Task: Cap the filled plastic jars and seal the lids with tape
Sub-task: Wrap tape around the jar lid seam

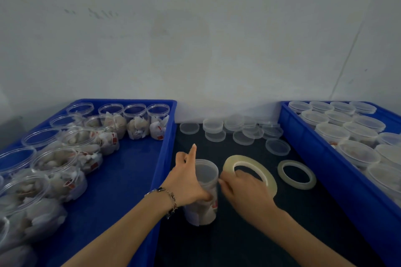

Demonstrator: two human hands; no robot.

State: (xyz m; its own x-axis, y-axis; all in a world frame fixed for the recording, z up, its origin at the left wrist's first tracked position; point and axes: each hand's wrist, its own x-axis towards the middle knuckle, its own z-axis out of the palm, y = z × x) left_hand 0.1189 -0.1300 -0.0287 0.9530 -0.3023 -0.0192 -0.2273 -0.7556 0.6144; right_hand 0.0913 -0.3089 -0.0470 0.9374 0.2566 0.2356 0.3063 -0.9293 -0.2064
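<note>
A clear plastic jar (205, 193) filled with white packets stands on the dark table between two blue crates, a translucent lid (206, 168) on top. My left hand (186, 178) grips the jar's left side with the index finger sticking up. My right hand (245, 188) holds a roll of clear tape (251, 169) just right of the jar, fingers through the roll's hole, close to the lid's edge. A second tape roll (296, 174) lies flat on the table further right.
The left blue crate (165, 136) holds several uncapped filled jars (86, 143). The right blue crate (308, 149) holds several capped jars (347, 134). Loose clear lids (236, 129) lie scattered at the back of the table near the white wall.
</note>
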